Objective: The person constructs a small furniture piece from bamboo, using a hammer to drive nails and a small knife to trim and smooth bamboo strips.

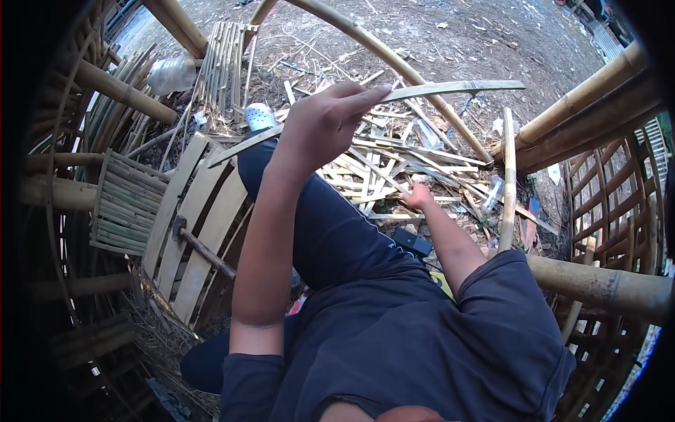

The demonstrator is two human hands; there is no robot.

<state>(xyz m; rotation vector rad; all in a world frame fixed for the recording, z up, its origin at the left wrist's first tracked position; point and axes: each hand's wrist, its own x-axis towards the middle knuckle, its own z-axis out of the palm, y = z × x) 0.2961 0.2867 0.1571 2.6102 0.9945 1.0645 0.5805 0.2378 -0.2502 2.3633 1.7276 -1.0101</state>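
My left hand [325, 125] is raised in front of me, closed round a long, thin bamboo strip [457, 88]. The strip runs out to the right past my fingertips, and its other end [242, 146] slants down to the left behind my wrist. Lower and to the right, my right hand [420, 197] reaches down to a pile of split bamboo strips [383, 158] on the ground. Its fingers look curled at the end of a pale strip [385, 174]; whether they grip that strip or something else is too small to make out.
A hammer [204, 247] lies on a slatted wooden platform [169, 211] at my left, beside a bamboo-stick rack [130, 204]. Bamboo poles [394, 63] frame the space. Plastic bottles [494, 193], a white cup [260, 117] and a dark box [413, 241] stand or lie around.
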